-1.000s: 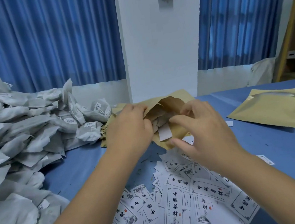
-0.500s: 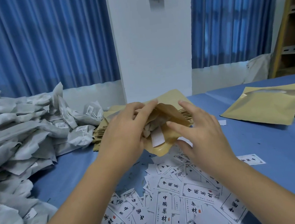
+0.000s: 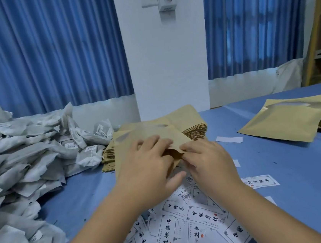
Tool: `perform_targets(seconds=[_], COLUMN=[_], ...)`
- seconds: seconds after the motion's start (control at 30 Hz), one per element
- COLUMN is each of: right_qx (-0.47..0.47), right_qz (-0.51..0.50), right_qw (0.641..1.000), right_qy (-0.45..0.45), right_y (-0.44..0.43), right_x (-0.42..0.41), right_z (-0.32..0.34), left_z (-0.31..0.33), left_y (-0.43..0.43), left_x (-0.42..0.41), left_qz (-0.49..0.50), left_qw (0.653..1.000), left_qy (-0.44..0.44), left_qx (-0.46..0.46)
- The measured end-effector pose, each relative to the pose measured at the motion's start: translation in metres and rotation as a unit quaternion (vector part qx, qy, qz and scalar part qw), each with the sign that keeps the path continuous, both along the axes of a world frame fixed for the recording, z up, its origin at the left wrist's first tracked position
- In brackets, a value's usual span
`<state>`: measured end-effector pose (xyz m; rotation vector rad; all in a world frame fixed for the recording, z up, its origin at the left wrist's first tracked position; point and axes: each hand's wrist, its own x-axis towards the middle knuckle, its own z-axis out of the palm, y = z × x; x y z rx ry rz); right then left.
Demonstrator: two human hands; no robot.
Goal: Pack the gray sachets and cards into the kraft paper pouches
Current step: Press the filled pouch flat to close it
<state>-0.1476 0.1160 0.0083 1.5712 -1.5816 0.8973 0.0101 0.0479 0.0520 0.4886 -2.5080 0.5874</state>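
Left hand (image 3: 149,168) and right hand (image 3: 208,162) both pinch kraft pouch (image 3: 151,132) at its edge, over counter (image 3: 300,165). Cards (image 3: 187,228) read 中国茶材; gray sachets (image 3: 29,156) labels illegible.

Bare bench (image 3: 293,168) lies open between the cards (image 3: 189,228) and the filled pouches (image 3: 287,121) at right; heaped sachets (image 3: 21,167) wall off the left, a pouch stack (image 3: 196,132) blocks ahead.
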Motion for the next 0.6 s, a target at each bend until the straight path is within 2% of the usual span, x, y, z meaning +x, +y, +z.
perform_targets(seconds=[0.1, 0.23, 0.6], right_qx=[-0.015, -0.024, -0.040], right_qz=[0.006, 0.007, 0.098], right_qw=[1.000, 0.999, 0.994], right_qy=[-0.006, -0.031, 0.019], right_y=[0.004, 0.006, 0.028], right_x=[0.001, -0.003, 0.020], right_z=[0.002, 0.004, 0.014], left_z=[-0.011, -0.022, -0.015], left_y=[0.001, -0.009, -0.009], left_x=[0.008, 0.020, 0.058], left_qz=[0.044, 0.080, 0.053], left_qw=[0.998, 0.996, 0.992], left_qy=[-0.045, -0.044, 0.075], left_qx=[-0.014, -0.010, -0.088])
